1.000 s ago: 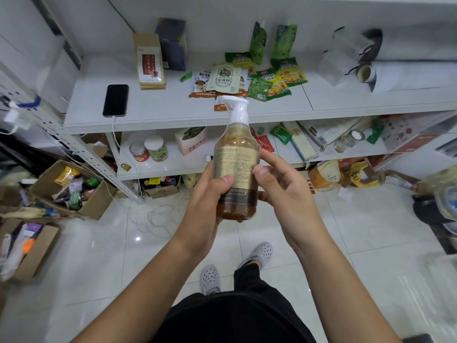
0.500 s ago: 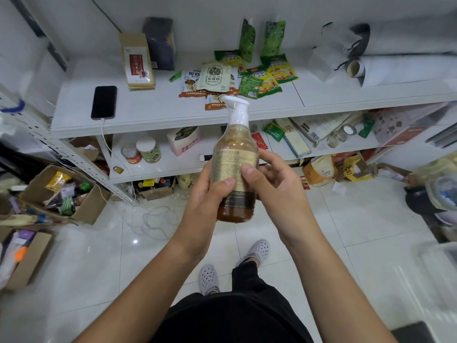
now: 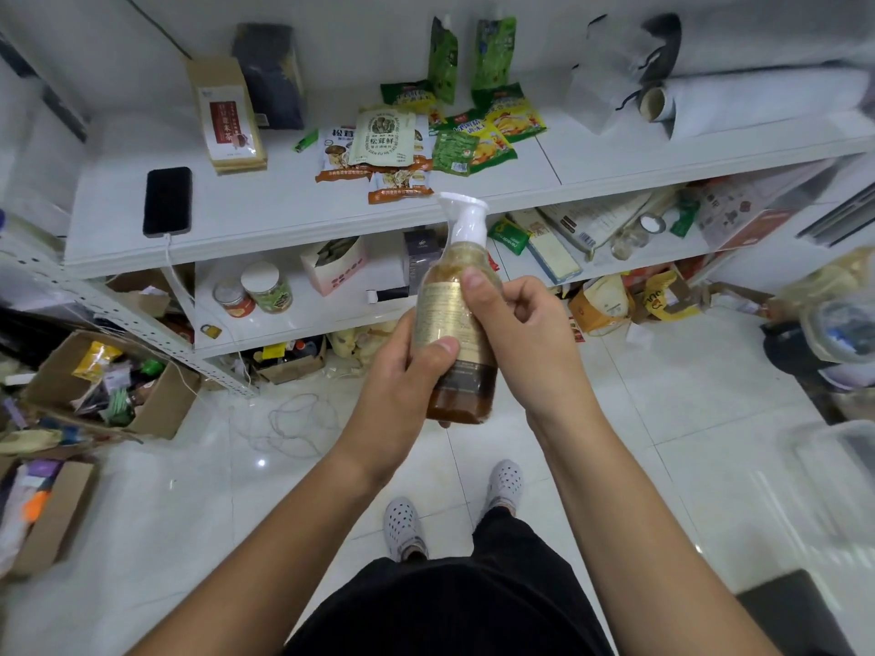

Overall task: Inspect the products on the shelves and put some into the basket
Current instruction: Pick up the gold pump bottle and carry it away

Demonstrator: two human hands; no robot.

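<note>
We are holding a pump bottle (image 3: 455, 333) of amber liquid in both hands, out in front of us above the tiled floor (image 3: 663, 419), near the shelves. Our left hand (image 3: 402, 381) is gripping its lower body, thumb laid across the gold label and fingers wrapped behind, so this grip is carrying the weight. Our right hand (image 3: 525, 338) is pinching the upper part of the bottle, thumb on the front just below the neck, the other fingers curled at the right side; we judge that this second grip is steadying and turning the bottle so that the label faces us for reading. The white pump head (image 3: 466, 219) is leaning slightly to the far right, which suits a look at the print rather than any dispensing.

Beyond the bottle, on the top shelf (image 3: 284, 215), snack packets (image 3: 393, 144) are lying in a loose pile, with a brown paper pouch (image 3: 229, 120) and a charging phone (image 3: 167, 201) to the left. Two lidded jars (image 3: 255, 293) are standing on the lower shelf. A clear container edge at the near right may be the basket, though we cannot tell. Inspection is under way; nothing is being dropped in yet.
</note>
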